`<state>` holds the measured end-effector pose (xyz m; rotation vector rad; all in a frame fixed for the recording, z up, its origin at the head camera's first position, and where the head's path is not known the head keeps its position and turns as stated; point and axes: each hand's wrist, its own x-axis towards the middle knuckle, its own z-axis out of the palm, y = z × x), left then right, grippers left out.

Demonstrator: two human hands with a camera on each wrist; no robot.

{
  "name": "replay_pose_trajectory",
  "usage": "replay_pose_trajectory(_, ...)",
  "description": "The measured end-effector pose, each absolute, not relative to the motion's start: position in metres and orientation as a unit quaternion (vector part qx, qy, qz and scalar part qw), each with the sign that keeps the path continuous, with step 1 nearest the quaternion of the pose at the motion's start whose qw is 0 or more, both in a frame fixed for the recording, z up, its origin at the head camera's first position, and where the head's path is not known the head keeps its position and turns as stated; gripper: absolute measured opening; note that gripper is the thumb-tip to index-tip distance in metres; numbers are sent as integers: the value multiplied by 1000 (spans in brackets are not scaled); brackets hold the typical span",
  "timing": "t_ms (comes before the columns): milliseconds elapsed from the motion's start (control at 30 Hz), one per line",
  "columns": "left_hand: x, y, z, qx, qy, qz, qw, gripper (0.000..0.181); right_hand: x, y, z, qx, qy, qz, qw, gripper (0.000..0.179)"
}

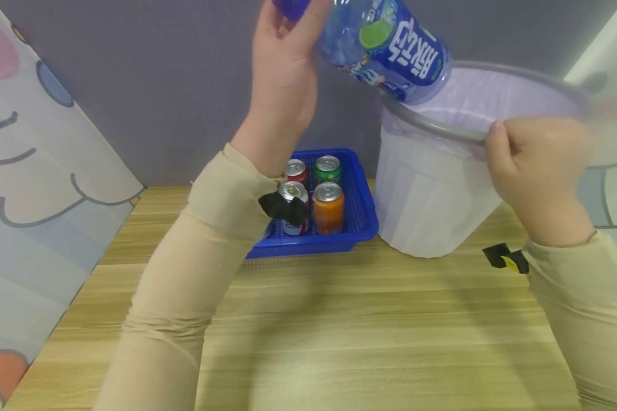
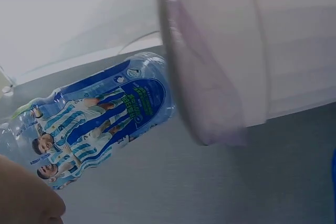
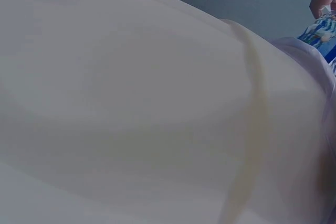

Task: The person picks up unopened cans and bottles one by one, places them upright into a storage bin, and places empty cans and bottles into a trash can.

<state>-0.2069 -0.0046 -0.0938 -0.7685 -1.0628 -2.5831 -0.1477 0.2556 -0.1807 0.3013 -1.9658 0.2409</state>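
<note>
My left hand (image 1: 288,80) grips a plastic drink bottle (image 1: 391,51) near its cap, at the top of the head view. The bottle has a blue label and tilts so that its base overlaps the rim of a white trash bin (image 1: 432,194). In the left wrist view the label of the bottle (image 2: 100,119) shows figures in striped shirts, with the base close to the bin's rim. On the right, my right hand (image 1: 542,171) grips the bin's grey rim, fingers curled over it. A pale purple bag (image 1: 509,91) lines the bin, which leans slightly.
A blue plastic basket (image 1: 362,200) stands left of the bin, partly hidden behind my left forearm. It holds several drink cans, among them an orange can (image 1: 329,211) and a green can (image 1: 327,170). A grey wall (image 1: 159,74) rises behind the wooden table (image 1: 365,331).
</note>
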Motion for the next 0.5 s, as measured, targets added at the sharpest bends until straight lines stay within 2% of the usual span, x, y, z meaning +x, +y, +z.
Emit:
replay_pose_trajectory(300, -208, 21, -117, -213, -519, -820, 113, 45, -148, 255, -182, 128, -825, 104, 541, 49)
replay_pose_trajectory(500, -215, 38, -130, -249, -632, -721, 134, 52, -147, 254, -182, 128, -825, 103, 541, 50)
